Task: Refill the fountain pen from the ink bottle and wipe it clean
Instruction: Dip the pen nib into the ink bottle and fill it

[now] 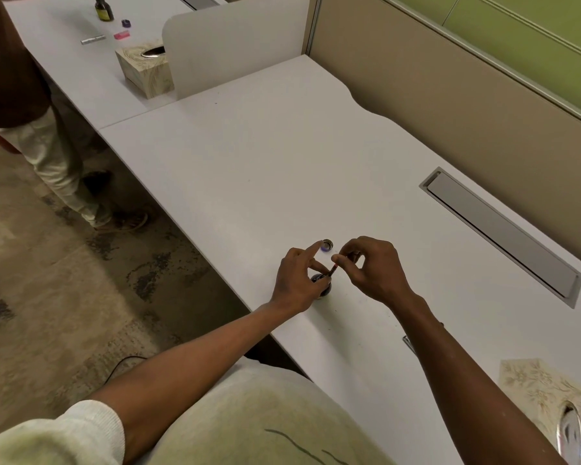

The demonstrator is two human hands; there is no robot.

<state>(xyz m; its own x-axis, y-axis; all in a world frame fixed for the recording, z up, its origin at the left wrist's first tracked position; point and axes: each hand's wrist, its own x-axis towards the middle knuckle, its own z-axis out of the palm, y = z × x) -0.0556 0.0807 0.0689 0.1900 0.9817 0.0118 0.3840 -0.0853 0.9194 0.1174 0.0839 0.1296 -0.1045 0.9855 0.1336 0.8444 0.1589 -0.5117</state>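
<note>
A small dark ink bottle (322, 284) stands near the front edge of the white desk (282, 162). My left hand (299, 280) wraps around it, index finger raised. My right hand (371, 268) pinches the thin pen part (332, 270) and holds it slanted, its tip down in the bottle's mouth. The bottle's purple cap (326, 245) lies on the desk just behind my left fingertip. Most of the bottle is hidden by my left hand.
A patterned tissue box (547, 397) sits at the near right. A grey cable flap (500, 234) is set in the desk at the right. On the neighbouring desk are another tissue box (146, 70), a bottle (103, 8) and small items. A person (31, 112) stands at the left.
</note>
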